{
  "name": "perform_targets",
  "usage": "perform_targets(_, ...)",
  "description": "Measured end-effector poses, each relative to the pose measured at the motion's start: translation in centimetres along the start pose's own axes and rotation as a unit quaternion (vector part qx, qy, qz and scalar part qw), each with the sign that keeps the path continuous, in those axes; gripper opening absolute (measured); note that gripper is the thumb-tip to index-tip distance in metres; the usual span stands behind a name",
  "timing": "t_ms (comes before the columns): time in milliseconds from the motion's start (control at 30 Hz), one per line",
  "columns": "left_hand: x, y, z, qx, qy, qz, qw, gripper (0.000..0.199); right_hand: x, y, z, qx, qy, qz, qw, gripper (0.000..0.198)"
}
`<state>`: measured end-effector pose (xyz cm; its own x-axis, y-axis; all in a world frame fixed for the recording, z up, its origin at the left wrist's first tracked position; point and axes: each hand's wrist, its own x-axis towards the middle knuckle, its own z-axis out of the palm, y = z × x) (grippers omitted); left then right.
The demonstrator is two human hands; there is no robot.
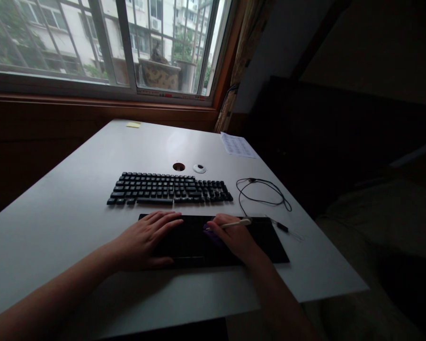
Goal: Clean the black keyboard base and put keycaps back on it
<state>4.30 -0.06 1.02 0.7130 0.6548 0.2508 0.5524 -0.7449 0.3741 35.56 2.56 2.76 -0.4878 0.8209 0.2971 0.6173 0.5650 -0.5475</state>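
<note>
**Two hands at the black panel**

Near the front edge of the desk (74,189), a long black panel (266,241) lies flat. The person's left hand (142,241) spreads over its left end, palm down, fingers stretched out. The right hand (239,237) has closed fingers around a slim pale tool (234,223), with something purple (213,235) under them against the panel; I can't make out what it is. Just beyond sit black keys (152,187) in keyboard rows. Towards the desk's right edge I see a looped cable (251,180) and a small black-handled tool (282,227). A printed sheet (238,145) lies at the far right corner, a yellow note (133,125) near the far left one.
</note>
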Motion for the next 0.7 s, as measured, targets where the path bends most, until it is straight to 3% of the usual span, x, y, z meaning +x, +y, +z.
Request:
perform_targets(400,0.0,0.0,-0.1,0.009,-0.011,-0.004,1.0,0.089,-1.2,1.5,-2.7,0.044,-0.02,0.042,0.998,0.033)
perform_targets(700,0.0,0.1,-0.1,0.027,-0.027,-0.006,0.999,0.088,-1.2,2.2,-1.9,0.113,-0.007,0.062,0.992,0.03)
